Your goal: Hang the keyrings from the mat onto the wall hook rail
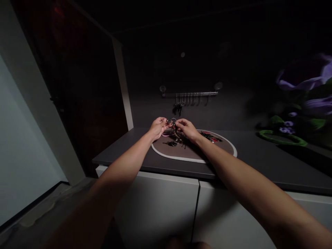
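Pinching a small metal ring [171, 121] between your left hand [157, 128] and right hand [187, 129], you hold it just above the mat. Your left fingertips [166, 120] and right fingertips [179, 121] close on it from either side, clenched rather than released, though the dim light hides exactly how it sits between them. Just below, a brassy keychain [176, 134] runs down toward a small heap of keys [174, 142]; you can't tell from this view whether it joins the ring.

Beside your left hand, a pink loop [166, 135] peeks out from under your palm. Past your right hand, a red and black tag [209, 136] lies among more keys near the far edge. Any writing on it is too small and dark to read. All of this rests on an oval brown mat [220, 147] with a pale rim, set on a dark counter [256, 157] above white cabinet doors [158, 211].

Straight ahead, a clear rail [190, 94] with a row of hooks [190, 100] is stuck to the wall by suction cups, and a dark bunch of keys [177, 109] hangs from its left end. To your right, purple flowers [303, 77] decorate the wall, partly lost in shadow and cut off by the frame. A dark door [80, 83] stands to your left.
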Demonstrator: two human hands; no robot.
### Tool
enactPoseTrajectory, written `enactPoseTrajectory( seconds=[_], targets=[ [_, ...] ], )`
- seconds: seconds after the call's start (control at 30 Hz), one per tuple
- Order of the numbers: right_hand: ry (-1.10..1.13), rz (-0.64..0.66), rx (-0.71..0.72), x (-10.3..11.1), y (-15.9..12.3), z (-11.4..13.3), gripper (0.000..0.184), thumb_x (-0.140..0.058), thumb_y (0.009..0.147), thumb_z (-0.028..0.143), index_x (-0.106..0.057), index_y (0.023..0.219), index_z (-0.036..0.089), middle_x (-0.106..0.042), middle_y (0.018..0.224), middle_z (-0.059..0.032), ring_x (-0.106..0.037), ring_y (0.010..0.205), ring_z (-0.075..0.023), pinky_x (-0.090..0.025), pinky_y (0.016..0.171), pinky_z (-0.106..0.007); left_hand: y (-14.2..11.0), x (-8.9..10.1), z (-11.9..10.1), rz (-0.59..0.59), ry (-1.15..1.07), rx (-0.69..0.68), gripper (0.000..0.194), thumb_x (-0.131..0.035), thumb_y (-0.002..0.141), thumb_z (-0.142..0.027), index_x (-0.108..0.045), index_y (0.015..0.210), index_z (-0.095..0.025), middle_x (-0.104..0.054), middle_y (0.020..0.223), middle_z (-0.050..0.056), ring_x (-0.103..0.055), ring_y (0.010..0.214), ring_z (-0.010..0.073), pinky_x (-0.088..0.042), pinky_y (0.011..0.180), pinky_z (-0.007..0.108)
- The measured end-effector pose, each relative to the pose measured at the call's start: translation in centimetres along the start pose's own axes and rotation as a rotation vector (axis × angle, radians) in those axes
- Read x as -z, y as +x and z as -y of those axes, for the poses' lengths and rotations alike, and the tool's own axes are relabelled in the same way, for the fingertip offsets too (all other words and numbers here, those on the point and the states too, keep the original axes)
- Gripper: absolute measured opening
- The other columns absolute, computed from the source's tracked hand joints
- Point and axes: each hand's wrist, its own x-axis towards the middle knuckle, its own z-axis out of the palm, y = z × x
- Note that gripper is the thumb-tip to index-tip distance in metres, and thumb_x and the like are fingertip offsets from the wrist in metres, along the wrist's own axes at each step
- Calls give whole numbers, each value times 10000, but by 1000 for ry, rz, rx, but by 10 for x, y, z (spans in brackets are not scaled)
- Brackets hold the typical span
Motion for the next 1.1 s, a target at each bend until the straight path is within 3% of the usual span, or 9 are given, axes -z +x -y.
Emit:
enactPoseTrajectory(
  seconds=[0.33, 0.57, 0.83, 1.1],
  targets=[
    [17, -50, 109, 6, 1, 5, 261, -644, 597, 380, -552, 724, 171, -533, 659, 37, -456, 613, -79, -357, 589, -215, -2, 2, 5, 57, 1, 45, 101, -545, 768, -142, -450, 738, -122, -564, 663, 3, -587, 645, 85, -492, 762, 315],
    [38, -108, 134, 11, 1, 8, 274, -633, 603, 403, -545, 728, 175, -530, 694, 30, -471, 660, -93, -385, 660, -236, -3, 3, 13, 126, 261, 96, 224, -647, 681, -259, -499, 790, -130, -566, 676, -3, -561, 606, 68, -467, 624, 217],
    [22, -138, 140, 15, 1, 9, 286, -618, 609, 424, -532, 736, 182, -521, 654, 33, -444, 601, -87, -357, 597, -223, -8, -2, 16, 239, 593, -90, 210, -612, 657, -311, -552, 737, -126, -560, 685, -10, -513, 626, 83, -435, 630, 228],
    [53, -231, 98, 20, 5, 12, 324, -649, 562, 437, -549, 711, 168, -540, 614, 24, -462, 571, -92, -350, 554, -223, -9, -2, 13, 204, 962, -348, 123, -504, 725, -234, -584, 729, -141, -586, 691, 4, -520, 659, 110, -402, 638, 225]
  ],
)
